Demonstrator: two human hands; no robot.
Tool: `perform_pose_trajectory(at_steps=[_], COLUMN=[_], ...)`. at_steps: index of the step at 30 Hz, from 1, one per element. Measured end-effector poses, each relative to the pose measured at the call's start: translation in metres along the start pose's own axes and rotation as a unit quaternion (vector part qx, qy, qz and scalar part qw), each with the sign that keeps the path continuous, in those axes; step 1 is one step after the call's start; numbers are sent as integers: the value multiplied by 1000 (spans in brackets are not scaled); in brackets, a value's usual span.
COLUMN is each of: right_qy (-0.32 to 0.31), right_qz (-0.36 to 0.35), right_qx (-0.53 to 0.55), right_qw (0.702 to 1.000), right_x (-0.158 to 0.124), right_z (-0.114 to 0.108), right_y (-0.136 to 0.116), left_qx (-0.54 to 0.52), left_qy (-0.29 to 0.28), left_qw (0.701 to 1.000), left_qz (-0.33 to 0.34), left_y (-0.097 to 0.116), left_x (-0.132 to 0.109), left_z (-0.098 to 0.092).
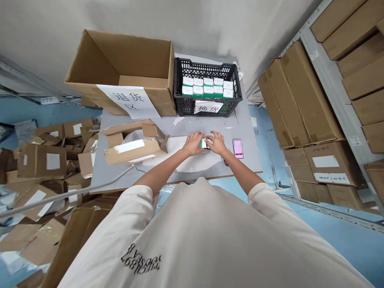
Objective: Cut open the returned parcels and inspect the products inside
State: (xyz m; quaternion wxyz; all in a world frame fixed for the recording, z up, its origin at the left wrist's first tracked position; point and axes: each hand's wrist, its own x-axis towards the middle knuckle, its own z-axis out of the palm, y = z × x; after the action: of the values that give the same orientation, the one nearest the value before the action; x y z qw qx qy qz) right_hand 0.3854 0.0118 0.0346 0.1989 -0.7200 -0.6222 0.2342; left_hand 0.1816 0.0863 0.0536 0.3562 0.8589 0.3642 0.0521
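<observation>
Along the right, tall cartons point(303, 92) are carried by a metal rack point(327, 64), stacked closely, seemingly to save floor room. On the left, a heap of loose cartons point(45, 168) is piled on the floor. Between these stands the grey surface point(251, 154), at whose back, near the wall, a large open carton point(166, 98) is set; its mouth is turned upward, probably so that things can be dropped in, and a written sign point(129, 100) is hung over its front. Right beside it is placed a black crate point(180, 105), in which white-and-green boxes point(208, 92) are stood in two neat rows, perhaps so that they can be counted easily. Nearer the person, an opened shipping box point(121, 158) is laid at the left, with clear plastic film point(133, 136) inside. A white sheet point(198, 163) is spread beneath the forearms. Over it, the left hand point(193, 144) and right hand point(216, 143) are brought together, fingers bent, about a small box point(205, 143), which seems steadied from both sides; whether either grip is pinching it cannot be told. A pink device point(238, 148) is laid just right of the hands, presumably within reach.
</observation>
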Motion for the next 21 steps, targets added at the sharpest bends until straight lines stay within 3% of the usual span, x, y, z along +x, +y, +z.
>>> perform_pose_trajectory(at_steps=[4,10,17,21], right_qy=[-37,-27,-4,-31], right_qz=[9,4,-50,-73], right_qx=[4,145,-36,-52], right_qw=[999,989,998,995], right_x=[-10,-18,-32,-31], right_z=[-3,-16,-24,-19], right_y=[0,9,13,9], left_qx=[2,31,61,62], left_qy=[-56,-100,-121,-105], left_qw=[997,991,985,989], left_qz=[57,88,107,81], left_y=[3,2,9,8], left_x=[5,8,14,14], left_z=[-8,-16,-26,-26])
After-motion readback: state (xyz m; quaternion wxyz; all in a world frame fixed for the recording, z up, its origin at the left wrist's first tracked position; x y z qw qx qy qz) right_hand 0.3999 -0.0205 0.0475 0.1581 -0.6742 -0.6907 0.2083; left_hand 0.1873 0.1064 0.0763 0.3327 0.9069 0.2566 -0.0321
